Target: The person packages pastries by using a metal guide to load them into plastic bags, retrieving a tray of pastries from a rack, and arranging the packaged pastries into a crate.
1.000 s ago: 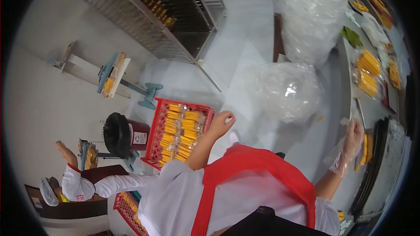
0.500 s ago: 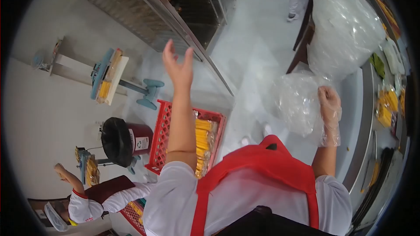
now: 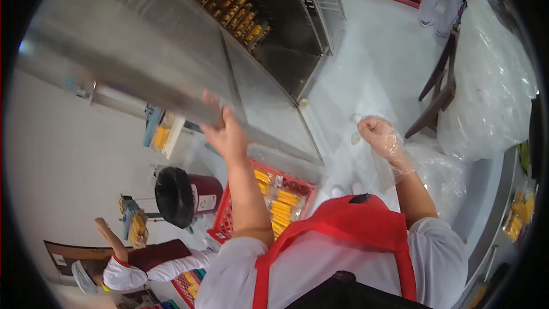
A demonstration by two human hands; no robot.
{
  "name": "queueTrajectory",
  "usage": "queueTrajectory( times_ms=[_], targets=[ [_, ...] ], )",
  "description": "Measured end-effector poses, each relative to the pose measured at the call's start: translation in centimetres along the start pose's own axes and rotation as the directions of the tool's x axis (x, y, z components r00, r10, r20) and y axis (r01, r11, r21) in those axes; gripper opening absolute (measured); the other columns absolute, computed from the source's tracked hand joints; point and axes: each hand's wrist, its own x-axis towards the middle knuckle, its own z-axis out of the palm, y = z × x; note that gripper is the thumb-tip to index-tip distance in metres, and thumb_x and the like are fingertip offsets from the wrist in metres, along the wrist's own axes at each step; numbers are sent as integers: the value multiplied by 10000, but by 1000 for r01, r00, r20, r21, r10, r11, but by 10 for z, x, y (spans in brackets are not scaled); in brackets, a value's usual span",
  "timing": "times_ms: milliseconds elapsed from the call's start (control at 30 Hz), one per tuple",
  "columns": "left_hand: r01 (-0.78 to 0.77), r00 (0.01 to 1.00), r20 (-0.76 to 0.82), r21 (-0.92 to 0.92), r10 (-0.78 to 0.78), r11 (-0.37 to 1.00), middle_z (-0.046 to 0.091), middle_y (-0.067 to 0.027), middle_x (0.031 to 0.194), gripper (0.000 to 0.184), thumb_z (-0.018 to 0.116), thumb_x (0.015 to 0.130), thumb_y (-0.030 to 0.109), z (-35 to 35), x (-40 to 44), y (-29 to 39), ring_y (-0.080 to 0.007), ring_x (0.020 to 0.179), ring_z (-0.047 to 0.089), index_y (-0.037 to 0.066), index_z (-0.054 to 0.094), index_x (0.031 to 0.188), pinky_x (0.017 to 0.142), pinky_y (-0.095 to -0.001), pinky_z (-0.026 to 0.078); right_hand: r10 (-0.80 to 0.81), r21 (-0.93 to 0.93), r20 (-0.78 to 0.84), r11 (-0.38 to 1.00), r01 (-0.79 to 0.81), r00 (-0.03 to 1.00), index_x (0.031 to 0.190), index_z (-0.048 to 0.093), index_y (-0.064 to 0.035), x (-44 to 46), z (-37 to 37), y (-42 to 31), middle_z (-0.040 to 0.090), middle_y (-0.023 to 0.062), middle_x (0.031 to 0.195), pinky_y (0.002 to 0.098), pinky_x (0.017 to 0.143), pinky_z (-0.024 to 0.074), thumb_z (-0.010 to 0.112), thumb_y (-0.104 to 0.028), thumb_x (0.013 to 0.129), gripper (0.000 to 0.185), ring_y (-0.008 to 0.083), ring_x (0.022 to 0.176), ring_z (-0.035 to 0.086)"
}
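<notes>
My left hand [image 3: 227, 139] is bare, raised at the edge of a long metal door panel [image 3: 154, 88], which is blurred by motion. Its fingers are stretched and apart against the metal; whether any curl round the edge is hard to see. My right hand [image 3: 380, 137] wears a clear plastic glove and is closed in front of the red apron. A small bit of clear plastic [image 3: 355, 130] sticks out beside its fingers; what the fist holds is hidden. Behind the panel, a metal cabinet [image 3: 286, 60] shows trays of yellow packs [image 3: 243, 20].
A red crate [image 3: 309, 194] with yellow packs stands below my left arm. Near it are a bin with a black bag [image 3: 174, 194] and a co-worker [image 3: 143, 263]. Large clear plastic bags [image 3: 486, 86] and a dark chair [image 3: 443, 86] stand right. Another person [image 3: 443, 0] is farther off.
My left hand has gone from free air to the metal panel, which has shifted. The right hand has moved left, away from the clear plastic bag. The view has turned, showing more of the cabinet's inside.
</notes>
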Motion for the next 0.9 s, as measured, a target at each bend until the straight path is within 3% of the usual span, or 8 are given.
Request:
queueTrajectory(
  times_ms=[233, 400, 500, 533, 600, 667, 800, 900],
  targets=[
    [-22, 998, 56, -96, 28, 995, 337, -189, 1341, 644, 448, 818, -47, -38, -10, 0, -319, 1180, 411, 46, 133, 1372, 939, -404, 375, 206, 107, 118, 970, -219, 971, 822, 599, -28, 57, 39, 51, 545, -27, 684, 225, 594, 419, 554, -156, 825, 136, 59, 648, 488],
    [-82, 997, 4, -19, 82, 996, 366, -224, 1312, 746, 584, 790, 42, -58, -27, 12, -348, 1138, 450, 76, 125, 1377, 915, -449, 397, 327, 20, 229, 940, -340, 917, 887, 594, -20, 133, 79, 91, 584, 36, 730, 246, 626, 444, 588, -244, 794, 243, 105, 678, 540],
    [-164, 986, -25, 116, 167, 980, 412, -241, 1275, 810, 657, 766, 99, -76, -42, 20, -363, 1052, 519, 105, 123, 1376, 831, -434, 465, 415, 87, 345, 879, -469, 842, 854, 578, 9, 180, 93, 79, 578, 58, 710, 257, 588, 441, 576, -167, 782, 190, 134, 643, 542],
    [-137, 978, -124, 225, 167, 965, 435, -219, 1266, 871, 717, 732, 171, -80, -54, 25, -367, 1050, 521, 136, 134, 1378, 783, -422, 488, 444, 200, 326, 830, -520, 834, 841, 564, 23, 193, 95, 75, 563, 68, 683, 264, 557, 437, 559, -129, 778, 164, 143, 613, 532],
    [59, 886, -462, 189, 36, 980, 459, -167, 1260, 676, 576, 815, 427, -100, -78, 39, -289, 872, 568, 164, 266, 1354, 684, -382, 492, 486, 264, 345, 771, -579, 803, 828, 550, 36, 230, 88, 90, 548, 78, 656, 272, 525, 432, 541, -91, 775, 138, 152, 583, 521],
    [-31, 953, -293, 155, 76, 987, 563, -110, 1046, 501, 417, 868, 496, -89, -98, 52, -243, 812, 548, 118, 492, 1188, 699, -394, 469, 436, 333, 487, 708, -623, 756, 909, 534, 6, 282, 80, 130, 541, 86, 693, 281, 476, 423, 565, -81, 812, 134, 150, 568, 523],
    [79, 833, -546, -49, -93, 996, 540, -109, 1001, 754, 594, 739, 553, -72, -110, 69, -215, 867, 550, 37, 392, 1250, 757, -328, 471, 532, 201, 527, 680, -705, 663, 855, 527, -25, 384, 67, 157, 525, 69, 669, 293, 433, 414, 563, -61, 806, 71, 147, 521, 499],
    [123, 709, -705, 149, 19, 981, 539, -109, 996, 738, 584, 745, 551, -46, -102, 71, -215, 864, 549, 36, 395, 1239, 756, -328, 470, 686, 178, 407, 588, -789, 603, 795, 524, -60, 449, 73, 180, 495, 38, 633, 270, 396, 381, 572, -79, 808, 53, 126, 482, 461]
  ],
)
